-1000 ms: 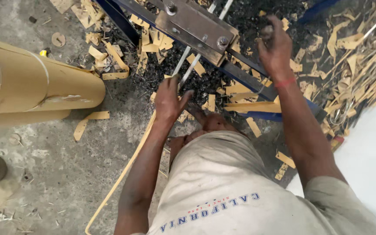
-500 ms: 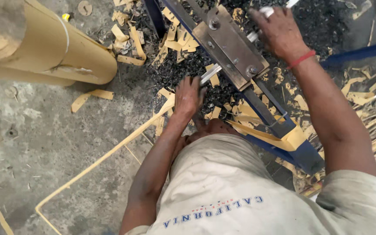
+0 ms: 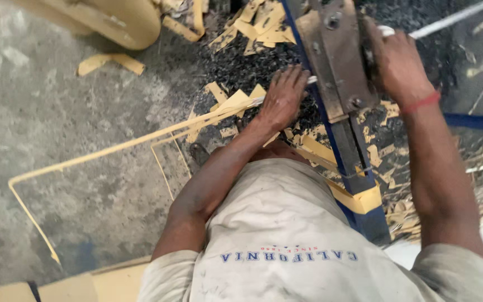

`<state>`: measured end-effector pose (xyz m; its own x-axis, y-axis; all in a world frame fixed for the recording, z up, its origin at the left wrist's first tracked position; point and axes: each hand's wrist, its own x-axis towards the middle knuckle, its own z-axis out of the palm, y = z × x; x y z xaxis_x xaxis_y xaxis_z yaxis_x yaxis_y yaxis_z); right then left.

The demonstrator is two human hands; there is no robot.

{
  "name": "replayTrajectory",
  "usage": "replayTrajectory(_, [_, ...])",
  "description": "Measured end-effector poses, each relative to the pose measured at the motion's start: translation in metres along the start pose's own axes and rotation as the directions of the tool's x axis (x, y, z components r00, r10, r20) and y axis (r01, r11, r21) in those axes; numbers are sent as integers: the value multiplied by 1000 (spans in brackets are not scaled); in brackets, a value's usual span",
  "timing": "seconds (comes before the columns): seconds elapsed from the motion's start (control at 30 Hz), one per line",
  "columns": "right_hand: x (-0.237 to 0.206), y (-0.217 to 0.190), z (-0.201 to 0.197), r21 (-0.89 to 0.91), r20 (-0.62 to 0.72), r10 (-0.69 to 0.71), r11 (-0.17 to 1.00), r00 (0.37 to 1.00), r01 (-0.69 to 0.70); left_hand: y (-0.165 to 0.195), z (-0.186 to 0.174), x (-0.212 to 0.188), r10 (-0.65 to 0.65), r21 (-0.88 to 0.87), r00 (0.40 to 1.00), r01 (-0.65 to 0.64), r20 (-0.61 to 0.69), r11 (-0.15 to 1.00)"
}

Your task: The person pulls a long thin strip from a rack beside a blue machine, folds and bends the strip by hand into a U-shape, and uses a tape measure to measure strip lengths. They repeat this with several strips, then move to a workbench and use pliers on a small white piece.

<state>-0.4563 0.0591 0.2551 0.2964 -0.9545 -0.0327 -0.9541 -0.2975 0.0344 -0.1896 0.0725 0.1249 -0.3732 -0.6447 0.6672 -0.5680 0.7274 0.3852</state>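
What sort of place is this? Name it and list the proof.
Probably a small workshop with a cutting machine: a metal blade bar on a blue frame, yellow offcuts over dark debris, and a long yellow strip on the concrete floor.
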Motion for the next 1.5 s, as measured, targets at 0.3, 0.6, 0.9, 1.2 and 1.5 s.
replayTrajectory(0.3, [78, -119, 28, 290, 315, -460, 880, 831, 377, -58, -51, -201, -782, -687, -212, 383, 586, -618])
replayTrajectory(0.6, [121, -147, 58, 201, 639, -363, 930, 678, 308, -184, -9, -188, -843, -742, -348, -665, 409, -86])
replayTrajectory(0.9, [120, -130, 76, 198, 524, -271, 961, 807, 195, -207, -63, -197, -973, -655, -208, -750, 99, 94])
replayTrajectory(1.2, [117, -115, 72, 385, 446, -353, 905, 822, 180, -130, -209, -135, -998, -711, -68, -701, -5, 51])
replayTrajectory(1.5, [114, -86, 75, 622, 181, -403, 753, 897, 212, -16, -298, 21, -830, -860, 427, -498, -357, 114])
